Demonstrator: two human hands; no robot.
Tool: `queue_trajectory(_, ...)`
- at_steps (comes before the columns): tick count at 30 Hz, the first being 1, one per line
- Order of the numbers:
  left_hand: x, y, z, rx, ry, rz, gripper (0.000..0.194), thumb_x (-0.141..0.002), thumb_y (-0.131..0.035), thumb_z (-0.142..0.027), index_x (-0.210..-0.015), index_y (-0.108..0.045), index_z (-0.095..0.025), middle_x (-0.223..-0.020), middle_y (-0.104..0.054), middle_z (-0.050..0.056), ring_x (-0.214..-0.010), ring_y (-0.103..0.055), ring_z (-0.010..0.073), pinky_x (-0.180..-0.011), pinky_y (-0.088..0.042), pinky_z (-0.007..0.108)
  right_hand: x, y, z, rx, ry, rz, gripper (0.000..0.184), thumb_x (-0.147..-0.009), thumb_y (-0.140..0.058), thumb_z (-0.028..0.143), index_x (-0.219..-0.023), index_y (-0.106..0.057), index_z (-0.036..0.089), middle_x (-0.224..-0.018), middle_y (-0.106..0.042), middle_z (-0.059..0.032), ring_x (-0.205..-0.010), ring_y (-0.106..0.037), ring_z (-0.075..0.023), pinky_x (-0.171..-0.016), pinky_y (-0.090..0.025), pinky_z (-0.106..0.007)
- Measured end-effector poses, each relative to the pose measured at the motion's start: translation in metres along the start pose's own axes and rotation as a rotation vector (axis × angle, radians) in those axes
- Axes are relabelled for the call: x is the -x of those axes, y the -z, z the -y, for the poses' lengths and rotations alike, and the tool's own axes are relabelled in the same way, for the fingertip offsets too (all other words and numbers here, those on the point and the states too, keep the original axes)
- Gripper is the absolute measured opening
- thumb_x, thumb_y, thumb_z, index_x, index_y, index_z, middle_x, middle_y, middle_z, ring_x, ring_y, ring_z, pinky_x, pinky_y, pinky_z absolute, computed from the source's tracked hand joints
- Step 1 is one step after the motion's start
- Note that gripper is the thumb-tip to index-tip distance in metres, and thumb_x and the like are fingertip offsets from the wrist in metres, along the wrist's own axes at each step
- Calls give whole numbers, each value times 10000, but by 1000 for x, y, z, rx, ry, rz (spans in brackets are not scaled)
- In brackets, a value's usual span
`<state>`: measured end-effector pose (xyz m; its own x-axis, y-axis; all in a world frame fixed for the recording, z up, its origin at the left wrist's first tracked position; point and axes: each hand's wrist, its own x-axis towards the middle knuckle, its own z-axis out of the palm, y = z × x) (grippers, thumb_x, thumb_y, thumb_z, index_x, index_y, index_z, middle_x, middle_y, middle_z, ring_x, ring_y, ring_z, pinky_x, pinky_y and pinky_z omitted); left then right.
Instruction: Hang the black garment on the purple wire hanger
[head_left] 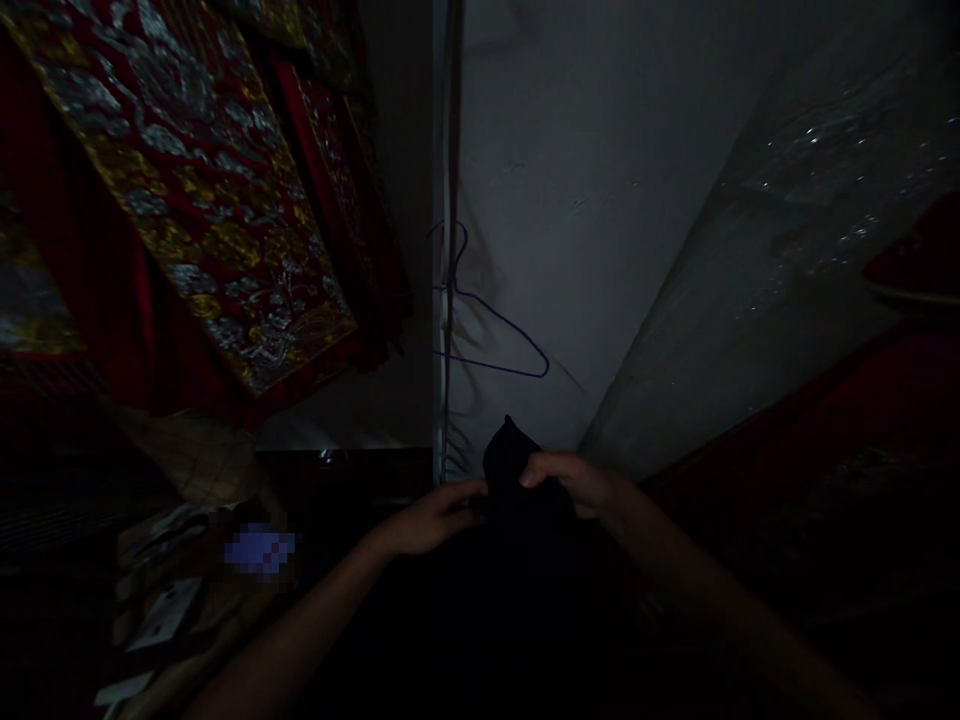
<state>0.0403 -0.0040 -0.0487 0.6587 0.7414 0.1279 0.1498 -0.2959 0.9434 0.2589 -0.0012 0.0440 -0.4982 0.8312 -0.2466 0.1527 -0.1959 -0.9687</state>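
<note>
The scene is very dark. A black piece of cloth (508, 462) rises to a point between my two hands at the lower middle. My left hand (436, 516) grips its left edge with curled fingers. My right hand (574, 482) pinches its right side, fingers closed over the fabric. The lower part of the cloth is lost in shadow.
A purple wire hanger (496, 335) hangs on the pale wall behind. Red garments with gold and silver embroidery (202, 200) hang at the upper left. A clear plastic-covered garment (787, 260) slants at the right. Papers and cards (161, 610) lie at the lower left.
</note>
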Motion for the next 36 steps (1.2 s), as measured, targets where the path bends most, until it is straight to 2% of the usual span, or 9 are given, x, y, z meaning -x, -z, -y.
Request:
queue_trajectory(3, 4, 21, 5, -11, -16, -236, 59, -833, -586, -270, -820, -598, -213, -828, -598, 12, -824, -559, 195, -769, -482, 299, 3, 20, 7, 310, 103, 62, 152, -646, -601, 223, -750, -711, 209, -784, -733, -23, -675, -648, -176, -584, -494, -258)
queue_trajectory(7, 14, 55, -12, -65, -140, -573, 374, -742, -739, -296, -668, -380, -220, -675, -440, -45, -686, -474, 142, -727, -454, 269, -16, 42, 14, 638, 521, -322, 174, -780, -559, 200, -847, -720, 211, -830, -713, -28, -740, -632, -190, -691, -482, -302)
queue_trajectory(10, 19, 68, -32, -119, -147, -554, 289, -789, -751, -339, -840, -489, -229, -783, -573, -26, -776, -587, 160, -784, -482, 281, -46, 55, 24, 661, 713, -427, 184, -860, -541, 253, -859, -720, 209, -811, -706, -25, -759, -636, -202, -741, -491, -330)
queue_trajectory(14, 24, 82, -41, -354, 54, -402, 461, -881, -652, -414, -1274, -469, -257, -1115, -717, 50, -988, -687, 232, -854, -521, 340, -103, 69, 42, 441, 967, -703, 247, -857, -517, 272, -999, -710, 210, -1011, -723, -53, -1011, -638, -224, -952, -471, -365)
queue_trajectory(17, 27, 93, -37, -611, 183, -247, 333, -900, -591, -399, -1176, -618, -215, -1140, -734, 83, -1020, -695, 272, -889, -522, 371, -151, 71, 41, 249, 788, -818, 326, -884, -447, 351, -1052, -681, 198, -992, -713, -68, -1045, -614, -232, -962, -464, -369)
queue_trajectory(24, 40, 116, -32, -890, 343, -88, 321, -937, -489, -361, -1093, -731, -220, -1101, -763, 107, -996, -715, 281, -853, -516, 357, -215, 55, 2, 289, 493, -628, 373, -867, -511, 502, -642, -579, 213, -539, -502, 19, -573, -492, -162, -593, -417, -282)
queue_trajectory(29, 52, 154, -29, -956, 472, -154, 381, -939, -444, -431, -1038, -734, -204, -1097, -758, 130, -980, -716, 302, -841, -514, 385, -182, 78, 2, 365, 461, -658, 414, -812, -574, 468, -519, -419, 219, -504, -348, 52, -504, -333, -104, -501, -237, -263)
queue_trajectory(33, 45, 174, -39, -907, 299, -271, 404, -917, -469, -530, -863, -700, -203, -969, -748, 89, -902, -697, 266, -833, -513, 359, -131, 103, 15, 453, 480, -634, 416, -776, -616, 491, -519, -457, 205, -509, -364, 51, -491, -332, -93, -489, -210, -263)
queue_trajectory(36, 30, 175, -50, -800, 211, -253, 425, -895, -497, -578, -775, -679, -213, -848, -716, 43, -811, -663, 235, -770, -511, 335, -99, 116, 28, 594, 501, -631, 432, -776, -603, 521, -517, -474, 200, -511, -383, 39, -492, -356, -97, -486, -228, -261)
